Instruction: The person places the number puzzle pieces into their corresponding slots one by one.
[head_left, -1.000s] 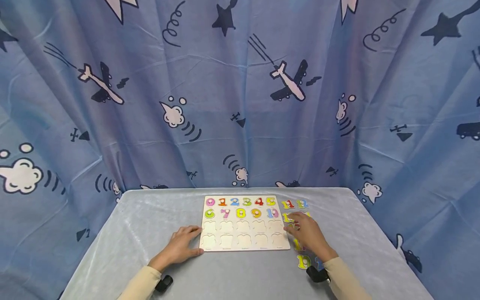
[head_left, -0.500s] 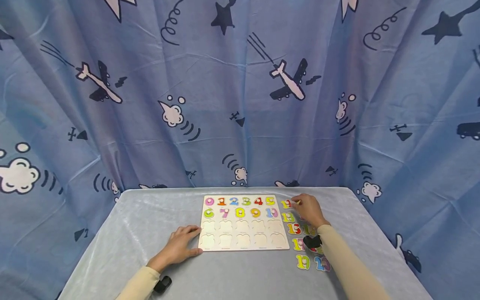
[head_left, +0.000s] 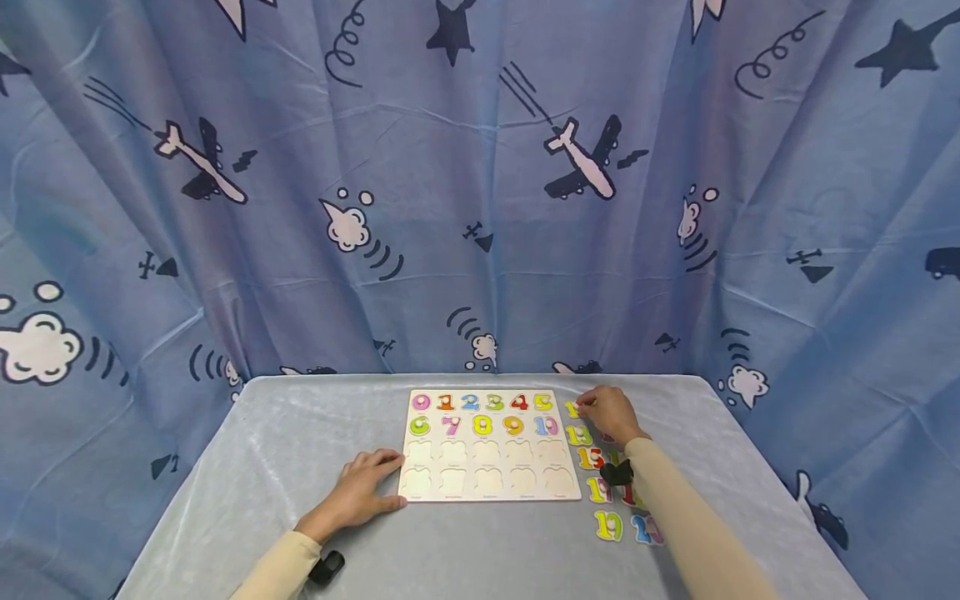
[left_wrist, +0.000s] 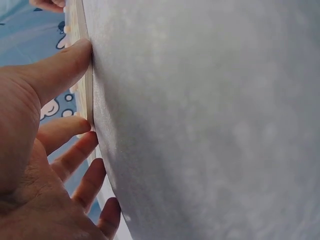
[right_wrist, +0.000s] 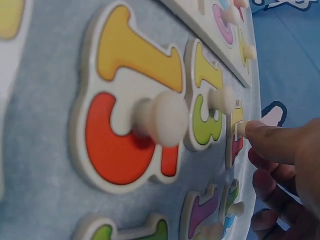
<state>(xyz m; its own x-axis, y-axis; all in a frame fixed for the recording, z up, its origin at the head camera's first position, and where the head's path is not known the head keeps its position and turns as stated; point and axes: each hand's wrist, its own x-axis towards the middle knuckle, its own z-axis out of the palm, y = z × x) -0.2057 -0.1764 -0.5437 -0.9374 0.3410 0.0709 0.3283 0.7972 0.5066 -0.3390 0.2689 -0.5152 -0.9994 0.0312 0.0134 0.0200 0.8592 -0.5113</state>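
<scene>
Nearby, a left sleeve (head_left: 279,567) and a right sleeve (head_left: 690,521) are reaching in from below, a black wrist camera (head_left: 327,568) hanging at the left wrist. Piece 19 (head_left: 608,526) and piece 20 (head_left: 645,529) are lying side by side on the grey cloth (head_left: 480,550), the right sleeve partly covering 20.

The left hand (head_left: 356,492) is resting against the number board (head_left: 491,498), thumb standing well apart from the fingers and touching near the close corner, fingers lying along the left side. Board is lying mid-table; its two far rows are holding numerals 0 to 10, its two near rows are showing pale recesses.

Right of it, piece 17 (head_left: 600,490), piece 15 (head_left: 591,458) and piece 13 (head_left: 579,435) are running away in a column. Beyond, the right hand (head_left: 611,412) is pinching the pale knob (right_wrist: 242,129) of the yellow-and-red 11 piece (right_wrist: 236,147), far end of that column, near the board's far right corner. Cannot tell whether it is touching the cloth.

Farthest, a blue curtain (head_left: 480,167) printed with planes and stars is hanging in folds.
</scene>
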